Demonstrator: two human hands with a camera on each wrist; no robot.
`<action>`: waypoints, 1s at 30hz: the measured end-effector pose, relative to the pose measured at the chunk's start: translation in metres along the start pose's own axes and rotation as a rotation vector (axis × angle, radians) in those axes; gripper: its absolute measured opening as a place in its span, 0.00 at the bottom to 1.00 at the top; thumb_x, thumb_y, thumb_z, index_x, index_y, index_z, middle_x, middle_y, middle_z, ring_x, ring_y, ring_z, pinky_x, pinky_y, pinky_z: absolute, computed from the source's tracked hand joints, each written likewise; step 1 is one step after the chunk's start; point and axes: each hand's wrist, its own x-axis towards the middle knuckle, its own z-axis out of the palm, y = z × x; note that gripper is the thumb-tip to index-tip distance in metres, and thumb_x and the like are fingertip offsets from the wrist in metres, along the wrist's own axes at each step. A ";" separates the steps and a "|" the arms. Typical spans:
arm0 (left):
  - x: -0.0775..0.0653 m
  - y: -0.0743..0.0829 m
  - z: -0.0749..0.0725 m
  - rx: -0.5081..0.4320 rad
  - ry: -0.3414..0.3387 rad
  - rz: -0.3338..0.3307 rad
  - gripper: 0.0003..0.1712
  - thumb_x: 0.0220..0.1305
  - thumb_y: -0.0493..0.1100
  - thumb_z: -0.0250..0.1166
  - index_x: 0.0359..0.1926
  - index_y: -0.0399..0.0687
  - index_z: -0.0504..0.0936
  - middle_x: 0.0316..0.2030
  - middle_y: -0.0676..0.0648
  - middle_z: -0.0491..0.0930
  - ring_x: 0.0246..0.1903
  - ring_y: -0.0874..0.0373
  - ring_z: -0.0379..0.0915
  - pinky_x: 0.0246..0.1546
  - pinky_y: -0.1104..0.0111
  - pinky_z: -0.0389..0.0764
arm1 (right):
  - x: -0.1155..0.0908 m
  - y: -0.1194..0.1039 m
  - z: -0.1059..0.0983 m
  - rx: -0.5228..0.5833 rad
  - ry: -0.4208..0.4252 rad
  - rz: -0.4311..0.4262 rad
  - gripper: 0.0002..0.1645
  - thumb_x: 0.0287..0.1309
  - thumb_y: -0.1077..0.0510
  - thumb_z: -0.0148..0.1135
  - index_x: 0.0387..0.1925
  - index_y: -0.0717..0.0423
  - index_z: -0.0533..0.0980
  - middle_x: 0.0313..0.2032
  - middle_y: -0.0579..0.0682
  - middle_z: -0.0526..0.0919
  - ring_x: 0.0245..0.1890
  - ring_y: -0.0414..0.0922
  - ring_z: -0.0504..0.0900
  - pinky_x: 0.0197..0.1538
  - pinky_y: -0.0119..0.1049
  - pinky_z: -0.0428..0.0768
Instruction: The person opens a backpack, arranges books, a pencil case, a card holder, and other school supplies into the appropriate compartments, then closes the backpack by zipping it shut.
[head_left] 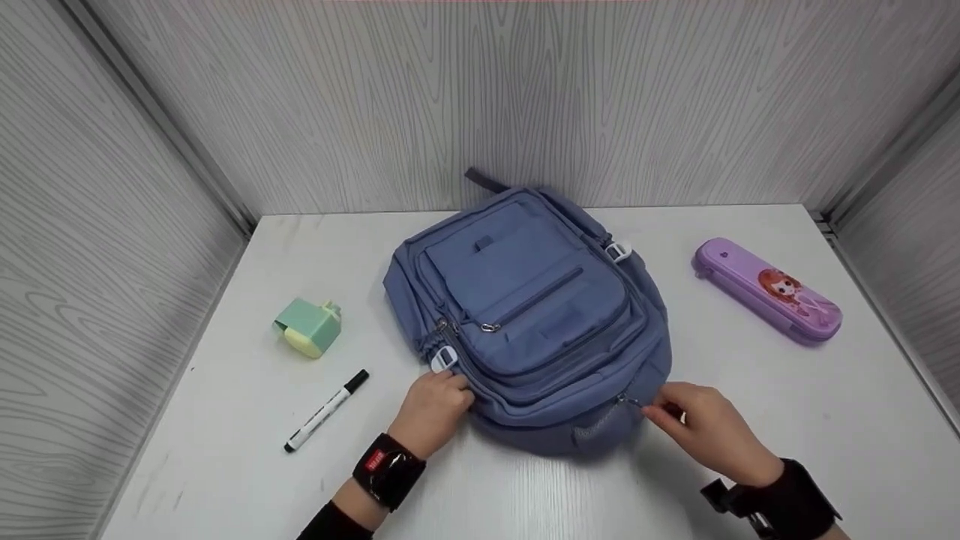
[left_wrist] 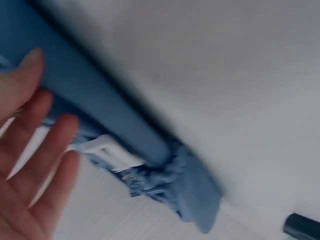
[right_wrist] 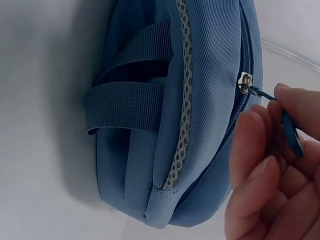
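Observation:
A blue backpack (head_left: 525, 315) lies on the table, its pocketed front facing up. My right hand (head_left: 697, 424) is at its near right corner, where thumb and finger pinch a zipper pull (right_wrist: 290, 132). The pull's cord runs taut to a silver slider (right_wrist: 244, 82) on the bag's zipper. My left hand (head_left: 435, 409) is at the near left edge, just below a white buckle (head_left: 444, 358). Its fingers (left_wrist: 60, 130) are spread and lightly bent against the side of the bag in the left wrist view. A webbing loop (right_wrist: 125, 105) shows beside the zipper in the right wrist view.
Left of the backpack are a mint-green and yellow boxy object (head_left: 309, 328) and a white marker (head_left: 326, 412) with a black cap. A purple pencil case (head_left: 769, 289) with a cartoon girl lies at the right. Wood-grain panels (head_left: 450, 97) border the table's back and sides.

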 end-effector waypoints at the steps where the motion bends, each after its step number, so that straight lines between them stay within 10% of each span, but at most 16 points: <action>1: 0.002 0.004 -0.005 -0.007 0.001 -0.027 0.07 0.42 0.34 0.73 0.18 0.49 0.85 0.21 0.53 0.79 0.24 0.58 0.75 0.23 0.68 0.71 | 0.000 0.000 0.000 0.010 -0.004 -0.001 0.16 0.54 0.65 0.69 0.22 0.45 0.72 0.21 0.33 0.71 0.22 0.25 0.63 0.25 0.25 0.64; 12: 0.039 0.094 -0.048 -0.110 0.203 -0.041 0.13 0.48 0.47 0.75 0.34 0.48 0.85 0.29 0.53 0.77 0.28 0.61 0.74 0.27 0.71 0.75 | -0.001 0.000 0.002 0.105 -0.031 -0.008 0.15 0.54 0.62 0.71 0.23 0.46 0.72 0.23 0.35 0.73 0.22 0.26 0.62 0.25 0.25 0.63; 20: 0.057 0.141 -0.031 0.144 0.207 -0.070 0.14 0.48 0.44 0.73 0.38 0.48 0.85 0.31 0.54 0.74 0.28 0.63 0.69 0.25 0.75 0.72 | 0.001 -0.003 0.009 0.169 -0.029 -0.029 0.17 0.57 0.65 0.68 0.21 0.47 0.70 0.19 0.36 0.68 0.21 0.25 0.60 0.23 0.24 0.62; 30: 0.075 0.151 -0.008 0.256 0.229 -0.203 0.09 0.51 0.42 0.67 0.35 0.45 0.84 0.28 0.53 0.74 0.27 0.65 0.68 0.17 0.78 0.71 | 0.008 -0.008 0.014 0.350 -0.124 -0.057 0.13 0.63 0.68 0.60 0.24 0.53 0.74 0.18 0.47 0.74 0.18 0.26 0.67 0.20 0.27 0.70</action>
